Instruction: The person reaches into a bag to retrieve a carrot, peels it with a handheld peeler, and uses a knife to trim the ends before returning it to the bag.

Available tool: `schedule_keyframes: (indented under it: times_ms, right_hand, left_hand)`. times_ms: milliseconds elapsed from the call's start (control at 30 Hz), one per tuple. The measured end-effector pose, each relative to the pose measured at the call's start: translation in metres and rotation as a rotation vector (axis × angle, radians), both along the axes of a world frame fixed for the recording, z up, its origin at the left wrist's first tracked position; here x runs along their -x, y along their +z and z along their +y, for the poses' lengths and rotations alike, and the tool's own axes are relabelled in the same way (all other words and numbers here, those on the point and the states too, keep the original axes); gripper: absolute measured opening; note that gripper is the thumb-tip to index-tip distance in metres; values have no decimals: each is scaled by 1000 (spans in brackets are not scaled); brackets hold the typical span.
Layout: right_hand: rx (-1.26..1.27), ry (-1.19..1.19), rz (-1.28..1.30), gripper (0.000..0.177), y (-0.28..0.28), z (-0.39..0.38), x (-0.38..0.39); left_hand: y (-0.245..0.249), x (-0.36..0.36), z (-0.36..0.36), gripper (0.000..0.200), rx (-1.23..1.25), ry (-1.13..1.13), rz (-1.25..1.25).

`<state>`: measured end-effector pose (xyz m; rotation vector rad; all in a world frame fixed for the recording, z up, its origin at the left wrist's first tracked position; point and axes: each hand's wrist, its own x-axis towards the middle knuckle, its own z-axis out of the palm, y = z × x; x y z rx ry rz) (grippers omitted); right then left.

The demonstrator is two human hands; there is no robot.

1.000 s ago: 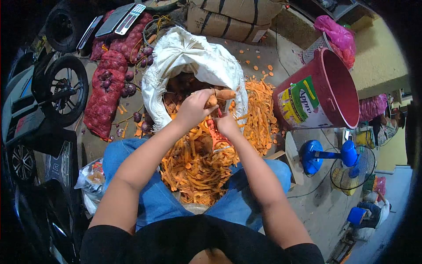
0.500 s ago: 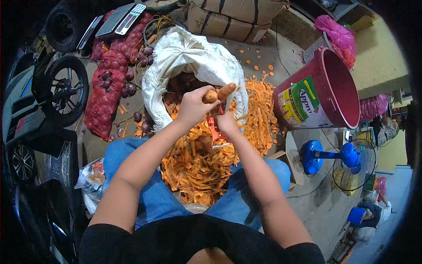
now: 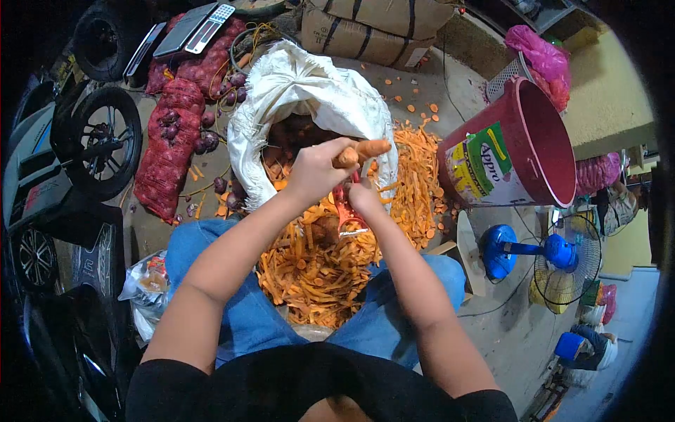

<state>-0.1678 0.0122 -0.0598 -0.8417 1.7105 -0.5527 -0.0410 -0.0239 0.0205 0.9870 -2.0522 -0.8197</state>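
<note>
My left hand (image 3: 322, 169) is closed around a carrot (image 3: 346, 157) whose blunt end points at me. A second carrot (image 3: 373, 148) sticks out to the right just beyond it; how it is held is partly hidden. My right hand (image 3: 363, 197) grips a red peeler (image 3: 346, 211), its wide pale end hanging toward my lap. Both hands are close together over the near rim of an open white sack (image 3: 246, 141) with carrots inside. Beneath them, orange peelings (image 3: 316, 288) heap up between my legs.
To the right stand a large red bucket (image 3: 506, 151) and a blue fan (image 3: 499, 250). Red net bags of onions (image 3: 169, 151), a scale (image 3: 186, 32) and a motorbike wheel (image 3: 105, 144) are on the left. Cardboard boxes (image 3: 365, 35) lie behind the sack. A person (image 3: 598, 348) is far right.
Both carrots have shifted slightly, the farther one swinging from pointing up and right to nearly level. My left hand has turned a little; my right hand keeps its grip on the peeler.
</note>
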Motion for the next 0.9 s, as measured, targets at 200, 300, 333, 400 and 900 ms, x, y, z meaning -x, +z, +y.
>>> schedule_keyframes:
  times_ms: [200, 300, 333, 400, 900]
  right_hand:
    - [367, -104, -267, 30, -24, -3, -3]
    - [404, -222, -380, 30, -13, 1, -7]
    - [285, -106, -149, 31, -13, 3, -3]
    - [166, 11, 77, 31, -15, 3, 2]
    - [381, -65, -201, 40, -28, -8, -14]
  left_hand:
    - [-15, 4, 1, 41, 635, -122, -108]
    - [-13, 3, 3, 37, 646, -123, -95]
    - [-8, 4, 2, 35, 418, -68, -10]
    - [12, 3, 1, 31, 36, 0, 81]
    - [16, -5, 9, 37, 426, -102, -8]
